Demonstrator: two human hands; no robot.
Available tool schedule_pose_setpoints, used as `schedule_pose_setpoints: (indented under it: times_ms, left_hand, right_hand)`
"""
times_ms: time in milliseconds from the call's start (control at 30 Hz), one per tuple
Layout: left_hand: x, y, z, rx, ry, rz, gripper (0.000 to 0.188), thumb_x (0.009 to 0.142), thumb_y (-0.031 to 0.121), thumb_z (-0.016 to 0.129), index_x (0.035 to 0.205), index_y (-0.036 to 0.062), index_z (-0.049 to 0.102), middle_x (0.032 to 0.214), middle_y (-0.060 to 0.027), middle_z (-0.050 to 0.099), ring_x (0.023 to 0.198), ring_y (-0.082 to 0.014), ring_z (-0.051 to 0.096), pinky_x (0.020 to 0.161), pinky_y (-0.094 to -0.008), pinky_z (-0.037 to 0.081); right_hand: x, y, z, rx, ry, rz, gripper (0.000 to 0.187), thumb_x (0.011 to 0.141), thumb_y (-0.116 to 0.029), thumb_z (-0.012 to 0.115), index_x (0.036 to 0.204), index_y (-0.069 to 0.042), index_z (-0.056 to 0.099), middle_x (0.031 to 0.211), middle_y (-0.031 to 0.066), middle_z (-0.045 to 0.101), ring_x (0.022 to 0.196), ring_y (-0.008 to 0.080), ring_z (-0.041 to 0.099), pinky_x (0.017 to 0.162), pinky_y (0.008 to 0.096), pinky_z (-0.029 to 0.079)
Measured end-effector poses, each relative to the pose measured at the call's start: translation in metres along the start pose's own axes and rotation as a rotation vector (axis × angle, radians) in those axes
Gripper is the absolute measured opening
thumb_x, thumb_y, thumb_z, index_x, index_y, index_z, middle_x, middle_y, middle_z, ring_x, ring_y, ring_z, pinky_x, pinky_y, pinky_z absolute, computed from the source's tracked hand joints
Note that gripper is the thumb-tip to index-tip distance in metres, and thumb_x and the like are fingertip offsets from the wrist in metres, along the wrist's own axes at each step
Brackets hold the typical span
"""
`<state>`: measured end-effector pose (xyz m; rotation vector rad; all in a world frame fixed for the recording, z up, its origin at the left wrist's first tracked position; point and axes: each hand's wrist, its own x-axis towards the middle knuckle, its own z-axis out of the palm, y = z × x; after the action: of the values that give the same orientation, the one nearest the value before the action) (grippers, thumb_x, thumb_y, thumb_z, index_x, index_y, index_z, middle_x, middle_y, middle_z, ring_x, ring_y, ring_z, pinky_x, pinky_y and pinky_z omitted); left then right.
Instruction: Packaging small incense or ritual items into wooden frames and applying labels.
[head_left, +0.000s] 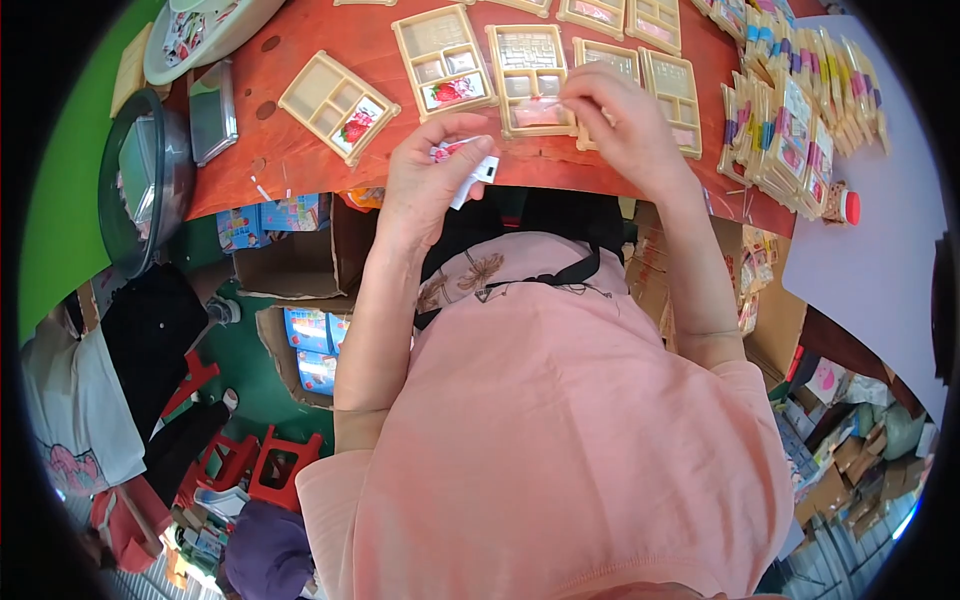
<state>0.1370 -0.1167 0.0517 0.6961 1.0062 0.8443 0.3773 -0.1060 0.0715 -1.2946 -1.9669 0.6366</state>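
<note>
Visibly, the angled beige compartment tray (pixel 318 82) holds a strawberry-printed card (pixel 362 120). Left hand (pixel 422 180) pinches white, red-printed cards (pixel 476 178); right hand's (pixel 628 125) grip cannot be determined.

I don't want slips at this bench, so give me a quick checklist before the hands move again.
1. Printed pieces secure in the left hand: ok, held between thumb and fingers.
2. Right hand empty: cannot tell, its fingertips hide what they may hold.
3. Strawberry-print piece inside the turned tray at left: ok, it lies in a compartment.
4. That tray lined up with its neighbour: not ok, it sits askew.
5. Red table free of litter: not ok, white scraps lie near its front edge.
</note>
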Motion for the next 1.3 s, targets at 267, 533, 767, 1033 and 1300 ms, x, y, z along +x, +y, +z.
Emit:
schedule_pose_setpoints:
  times_ms: [267,533,767,1033,1300]
  left_hand:
    - [0.003,-0.015,0.030,0.518,-0.056,0.128,0.032,0.090,0.009,0.066,0.121,0.0029,0.063,0.095,-0.0069,0.069,0.064,-0.0071,0.060,0.052,-0.0217,0.047]
    - [0.006,-0.017,0.036,0.473,-0.001,0.095,0.027,0.092,0.011,0.065,0.117,0.0006,0.062,0.093,-0.0080,0.070,0.064,-0.0072,0.062,0.048,-0.0209,0.046]
    - [0.007,-0.007,0.047,-0.006,-0.027,-0.039,0.029,0.100,0.033,0.057,0.103,0.0050,0.060,0.079,-0.0060,0.067,0.056,-0.0076,0.059,0.043,-0.0194,0.044]
    - [0.010,-0.003,0.073,-0.052,-0.101,-0.069,0.039,0.102,0.042,0.048,0.105,0.0042,0.058,0.078,-0.0067,0.067,0.054,-0.0088,0.057,0.042,-0.0204,0.044]
    - [0.013,-0.016,0.080,0.230,-0.145,-0.084,0.016,0.096,0.018,0.063,0.102,0.0034,0.066,0.078,-0.0036,0.067,0.055,-0.0058,0.056,0.044,-0.0180,0.042]
  right_hand:
    - [-0.023,0.003,0.011,-0.407,-0.060,-0.272,0.028,0.077,0.000,0.065,0.104,-0.004,0.065,0.111,0.0094,0.060,0.095,0.0283,0.060,0.080,0.0375,0.050]
    - [-0.025,0.000,0.025,-0.448,-0.039,-0.198,0.035,0.077,-0.003,0.063,0.112,-0.006,0.066,0.112,0.0080,0.060,0.104,0.0273,0.056,0.090,0.0380,0.045]
    - [-0.028,-0.025,0.009,0.339,-0.077,0.413,0.013,0.093,-0.010,0.063,0.103,-0.001,0.065,0.092,0.0044,0.067,0.085,0.0134,0.063,0.075,0.0263,0.049]
    - [-0.043,-0.009,0.000,0.830,0.100,0.536,0.019,0.094,-0.019,0.066,0.102,-0.002,0.065,0.081,-0.0021,0.062,0.072,0.0040,0.054,0.064,0.0197,0.043]
    - [-0.064,0.019,-0.043,0.529,0.379,0.671,0.014,0.092,-0.014,0.068,0.096,-0.002,0.063,0.074,-0.0034,0.057,0.064,0.0026,0.048,0.058,0.0174,0.036]
